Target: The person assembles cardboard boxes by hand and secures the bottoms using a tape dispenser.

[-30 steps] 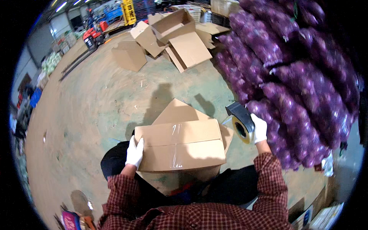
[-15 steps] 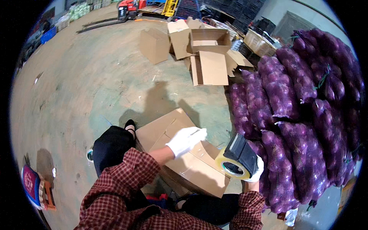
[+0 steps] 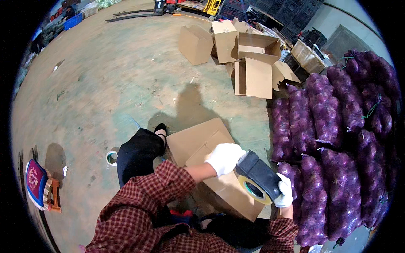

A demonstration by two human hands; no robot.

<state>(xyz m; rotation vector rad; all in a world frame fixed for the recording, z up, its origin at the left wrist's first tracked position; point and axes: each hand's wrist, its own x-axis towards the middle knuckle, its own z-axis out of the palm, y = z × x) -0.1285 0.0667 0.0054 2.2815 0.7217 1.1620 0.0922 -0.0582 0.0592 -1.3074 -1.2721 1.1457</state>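
My right hand [image 3: 284, 192], in a white glove, grips a black tape dispenser [image 3: 258, 172] that carries a roll of clear yellowish tape [image 3: 254, 190]. The dispenser is tilted over the right side of a closed cardboard box [image 3: 196, 137], which lies in front of me between my legs. My left hand [image 3: 227, 159], also gloved in white, is at the dispenser's far end with its fingers closed together. Whether the tape's end is between those fingers is too small to tell. My left forearm crosses above the box's flaps and hides part of them.
Net sacks of purple onions [image 3: 333, 181] are piled close on my right. Several open cardboard boxes [image 3: 258, 76] stand ahead. Left of my leg lies a loose tape roll [image 3: 111, 158]; farther left is a small cushioned stool [image 3: 39, 183]. A pallet jack [image 3: 139, 16] stands far off.
My left hand has moved right, from above the box to the dispenser's end. The dispenser has turned, its far end now pointing left toward that hand. The whole view has shifted slightly.
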